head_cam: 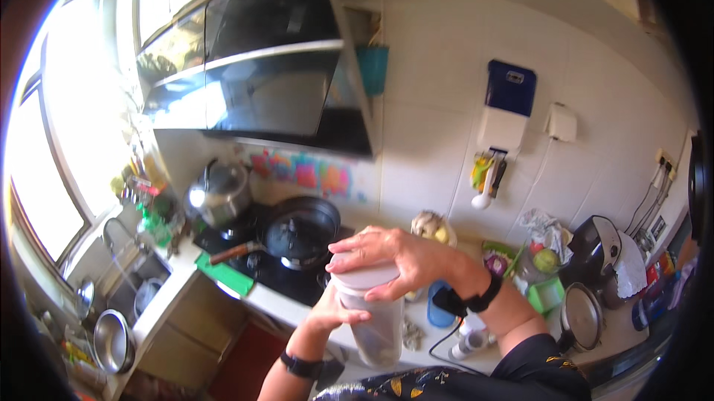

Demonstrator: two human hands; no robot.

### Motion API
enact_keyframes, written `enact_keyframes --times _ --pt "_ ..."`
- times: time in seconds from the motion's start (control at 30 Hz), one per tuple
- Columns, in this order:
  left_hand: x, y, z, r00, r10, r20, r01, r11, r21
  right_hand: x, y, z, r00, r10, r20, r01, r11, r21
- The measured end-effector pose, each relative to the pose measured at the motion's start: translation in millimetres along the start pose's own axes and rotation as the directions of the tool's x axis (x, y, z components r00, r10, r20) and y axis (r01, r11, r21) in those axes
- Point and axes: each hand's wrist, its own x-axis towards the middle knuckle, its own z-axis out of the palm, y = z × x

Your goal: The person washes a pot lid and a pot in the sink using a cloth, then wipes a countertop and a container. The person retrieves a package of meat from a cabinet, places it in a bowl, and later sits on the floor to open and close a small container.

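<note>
A tall translucent plastic canister [380, 335] stands tilted in front of my body, near the counter's front edge. My left hand [333, 307] wraps around its upper side, thumb across the front. On top is a pale round lid [365, 277], which my right hand [399, 253] grips from above with fingers spread over it and thumb at the rim. The lid sits on the canister's mouth; whether it is loose or tight cannot be told. Something pale shows faintly through the lower wall.
Left of my hands, a black pan [301, 231] and a steel pot [220, 195] sit on the black glass hob [256, 273]. A sink [120, 278] lies farther left. At right are a blue container [440, 312], a green box [545, 295], a lidded pan [581, 317] and a black cable [440, 345].
</note>
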Motion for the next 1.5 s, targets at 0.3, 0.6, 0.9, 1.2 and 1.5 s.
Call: enact_keyframes --times 0.3,0.6,0.9,1.2,1.5 --pt "35 13 20 0.817 0.537 -0.208 -0.221 0.626 0.748 9 -38 17 0.844 0.043 -0.535 -0.294 0.871 -0.394" --pt "76 151 61 0.879 0.428 -0.211 -0.409 0.903 0.13 -2 -56 18 0.759 0.172 -0.628 -0.245 0.969 -0.03" --pt "120 254 51 0.597 0.797 -0.09 -0.744 0.592 0.311 106 -93 -134 0.466 -0.399 -0.789 -0.11 0.859 -0.5" --pt "-41 158 -52 0.742 0.669 -0.03 -0.157 0.217 0.964 267 -132 -351 0.133 -0.652 -0.747 -0.206 0.719 -0.664" --pt "-192 35 -183 0.542 0.207 -0.814 0.223 0.899 0.377 325 -60 -409 0.261 -0.501 -0.825 -0.518 0.648 -0.558"
